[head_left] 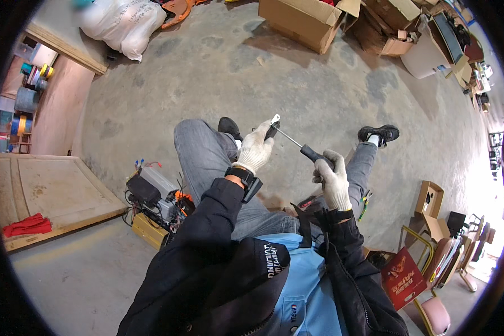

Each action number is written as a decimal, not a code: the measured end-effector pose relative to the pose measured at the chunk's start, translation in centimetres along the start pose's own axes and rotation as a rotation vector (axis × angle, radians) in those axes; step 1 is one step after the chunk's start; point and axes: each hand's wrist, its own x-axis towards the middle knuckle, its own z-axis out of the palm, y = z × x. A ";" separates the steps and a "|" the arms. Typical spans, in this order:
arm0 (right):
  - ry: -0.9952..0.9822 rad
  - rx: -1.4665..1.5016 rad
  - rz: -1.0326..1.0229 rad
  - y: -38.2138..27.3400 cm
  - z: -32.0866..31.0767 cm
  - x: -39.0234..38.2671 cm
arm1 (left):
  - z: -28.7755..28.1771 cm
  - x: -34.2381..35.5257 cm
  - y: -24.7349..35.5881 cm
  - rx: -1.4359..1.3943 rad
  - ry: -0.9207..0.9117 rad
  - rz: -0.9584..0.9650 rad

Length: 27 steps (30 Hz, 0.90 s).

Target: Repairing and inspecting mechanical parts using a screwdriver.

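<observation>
In the middle of the view, my left hand point(255, 147) wears a cream knit glove and grips a small black part with a silver metal piece point(274, 122). My right hand point(331, 179), also gloved, holds the black handle of a screwdriver point(313, 154), whose steel shaft reaches up-left to that small part; whether the tip touches it is too small to tell. Below and left of my hands, beside my bent leg, sits a heap of wired electronic boxes point(158, 189). Green-handled pliers point(365, 206) lie by my right thigh.
Cardboard boxes point(297, 22) and white sacks point(117, 28) stand ahead. A wooden panel point(50, 190) with a red cloth point(27, 225) is at left. An open small box point(431, 199) and leaning chairs point(435, 316) are at right. My outstretched foot point(378, 134) rests on the concrete floor point(297, 78).
</observation>
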 end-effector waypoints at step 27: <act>-0.221 0.465 0.171 2.4 -1.1 1.7 | -0.2 -0.2 2.1 -0.453 -0.452 -0.014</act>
